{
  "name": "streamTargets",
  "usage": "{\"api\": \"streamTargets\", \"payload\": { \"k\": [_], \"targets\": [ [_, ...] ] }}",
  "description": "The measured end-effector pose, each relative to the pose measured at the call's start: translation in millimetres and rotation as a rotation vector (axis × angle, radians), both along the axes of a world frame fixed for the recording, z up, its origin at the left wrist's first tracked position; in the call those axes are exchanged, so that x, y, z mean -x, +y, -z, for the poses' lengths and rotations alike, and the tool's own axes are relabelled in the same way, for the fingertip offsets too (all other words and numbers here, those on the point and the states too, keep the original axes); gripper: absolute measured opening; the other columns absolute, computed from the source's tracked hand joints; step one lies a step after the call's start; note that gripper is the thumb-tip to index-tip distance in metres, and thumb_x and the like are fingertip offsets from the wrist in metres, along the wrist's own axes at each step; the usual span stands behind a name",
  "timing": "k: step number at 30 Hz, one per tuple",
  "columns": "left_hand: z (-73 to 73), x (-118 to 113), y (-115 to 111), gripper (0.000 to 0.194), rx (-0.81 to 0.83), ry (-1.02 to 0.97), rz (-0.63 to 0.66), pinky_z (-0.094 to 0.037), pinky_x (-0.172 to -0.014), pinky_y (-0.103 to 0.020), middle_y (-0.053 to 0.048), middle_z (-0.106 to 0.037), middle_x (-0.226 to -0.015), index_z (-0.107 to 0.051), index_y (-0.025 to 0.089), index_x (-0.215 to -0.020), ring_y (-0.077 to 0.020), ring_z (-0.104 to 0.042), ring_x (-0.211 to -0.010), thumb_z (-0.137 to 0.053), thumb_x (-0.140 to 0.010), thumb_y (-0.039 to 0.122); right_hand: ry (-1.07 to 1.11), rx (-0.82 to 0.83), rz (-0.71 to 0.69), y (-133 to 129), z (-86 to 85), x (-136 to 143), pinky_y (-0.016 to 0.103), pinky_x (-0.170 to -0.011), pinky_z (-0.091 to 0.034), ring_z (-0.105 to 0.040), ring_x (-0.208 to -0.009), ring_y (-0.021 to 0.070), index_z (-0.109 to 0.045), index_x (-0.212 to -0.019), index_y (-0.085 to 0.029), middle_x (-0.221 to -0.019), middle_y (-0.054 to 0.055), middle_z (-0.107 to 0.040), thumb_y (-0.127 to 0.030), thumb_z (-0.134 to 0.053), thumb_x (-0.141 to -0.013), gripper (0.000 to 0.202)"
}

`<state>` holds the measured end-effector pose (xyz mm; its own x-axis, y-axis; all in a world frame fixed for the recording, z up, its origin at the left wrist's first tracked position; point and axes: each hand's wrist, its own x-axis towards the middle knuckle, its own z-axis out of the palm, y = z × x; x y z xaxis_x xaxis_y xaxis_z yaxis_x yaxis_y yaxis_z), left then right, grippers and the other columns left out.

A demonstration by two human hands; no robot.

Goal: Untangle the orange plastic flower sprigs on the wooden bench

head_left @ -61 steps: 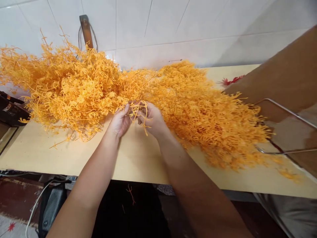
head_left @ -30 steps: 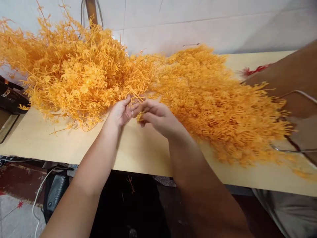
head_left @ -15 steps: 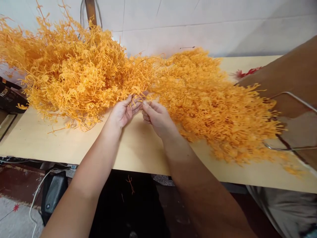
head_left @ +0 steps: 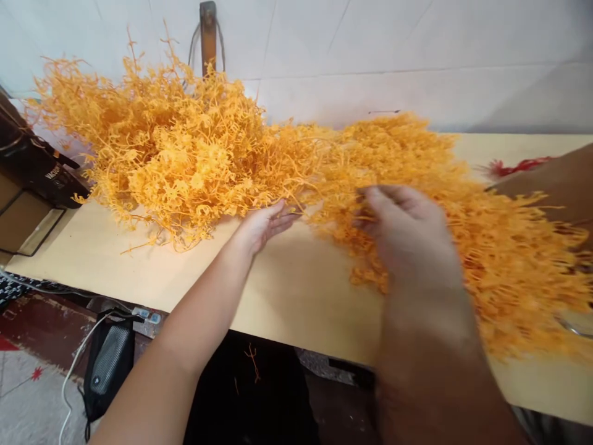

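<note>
While the left hand (head_left: 266, 230) reaches just to the near edge of the left heap of orange sprigs (head_left: 180, 167), its fingers stretch out and its grip is slack, with stem tips just beside the fingers. Over the right heap of orange sprigs (head_left: 500, 266), the right hand (head_left: 410, 228) is blurred, fingers partly curled; whether it grasps a sprig I cannot tell. Both heaps lie on the bench (head_left: 296, 278), meeting in a tangle of stems (head_left: 301, 148) at the far side. Because the forked stems seem to interlock, a quick pull at 1 sprig could drag its neighbours along or snap a thin tip. Compared with 0.5 s ago, when the 2 hands were close together, the right hand has swung right, well apart from the left, and the view has shifted
</note>
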<state>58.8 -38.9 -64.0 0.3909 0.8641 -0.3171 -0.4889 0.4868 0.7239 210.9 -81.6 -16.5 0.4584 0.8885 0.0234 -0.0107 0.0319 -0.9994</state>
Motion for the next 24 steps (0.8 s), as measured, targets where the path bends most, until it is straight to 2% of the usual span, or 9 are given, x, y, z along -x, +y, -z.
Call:
{"api": "streamTargets", "payload": {
  "k": [3,6,11,15,19,24],
  "targets": [
    [1.3,-4,-3,0.021,-0.088,0.016,0.073,-0.037,-0.101,-0.037,-0.013,-0.06,-0.118,-0.057,0.013,-0.093,-0.0213,-0.058,-0.11,-0.057,-0.08,0.028,0.006,-0.118,0.116,8,-21.8,-18,0.016,-0.048,-0.042,-0.051,-0.049,0.0027,-0.059,-0.07,-0.016,-0.063,-0.003,-0.052,0.001,-0.05,-0.068,0.019],
    [-1.8,-5,-8,0.033,-0.165,0.053,0.18,-0.035,-0.102,-0.04,-0.014,-0.055,-0.125,-0.054,0.015,-0.103,-0.0231,-0.059,-0.109,-0.063,-0.075,0.03,-0.02,-0.175,0.13,12,-35.6,-26,0.017,-0.048,-0.046,-0.055,-0.049,0.0048,-0.058,-0.07,-0.015,-0.061,-0.002,-0.055,0.007,-0.048,-0.062,0.025],
    [-7.7,-3,-11,0.057,-0.192,0.095,0.24,-0.038,-0.097,-0.04,-0.014,-0.054,-0.126,-0.04,0.021,-0.119,-0.0172,-0.066,-0.09,-0.068,-0.071,0.032,-0.004,-0.065,0.039,8,-31.2,-24,0.018,-0.044,-0.047,-0.058,-0.048,0.0076,-0.054,-0.079,-0.016,-0.062,-0.003,-0.057,0.002,-0.053,-0.064,0.023],
    [-8.1,-4,-8,0.051,-0.185,0.083,0.223,-0.041,-0.092,-0.037,-0.011,-0.062,-0.114,-0.045,0.02,-0.11,-0.0134,-0.066,-0.078,-0.07,-0.068,0.032,0.037,-0.03,0.042,4,-25.7,-24,0.018,-0.047,-0.047,-0.06,-0.05,0.0079,-0.054,-0.082,-0.016,-0.063,-0.004,-0.056,-0.001,-0.055,-0.067,0.021],
    [-6.9,-5,-6,0.044,-0.168,0.079,0.214,-0.042,-0.09,-0.039,-0.008,-0.066,-0.095,-0.046,0.018,-0.106,-0.0148,-0.066,-0.076,-0.068,-0.07,0.03,0.005,-0.023,0.06,2,-30.8,-30,0.019,-0.047,-0.044,-0.055,-0.046,0.0066,-0.053,-0.082,-0.017,-0.064,-0.003,-0.058,-0.003,-0.058,-0.067,0.021],
    [-5.6,-6,-7,0.041,-0.155,0.076,0.189,-0.041,-0.092,-0.04,-0.006,-0.068,-0.087,-0.045,0.018,-0.106,-0.0148,-0.066,-0.072,-0.067,-0.072,0.026,-0.066,-0.054,0.098,8,-37.6,-39,0.023,-0.052,-0.044,-0.054,-0.046,0.0067,-0.053,-0.082,-0.016,-0.075,0.001,-0.063,0.003,-0.052,-0.065,0.025]
  ]
}}
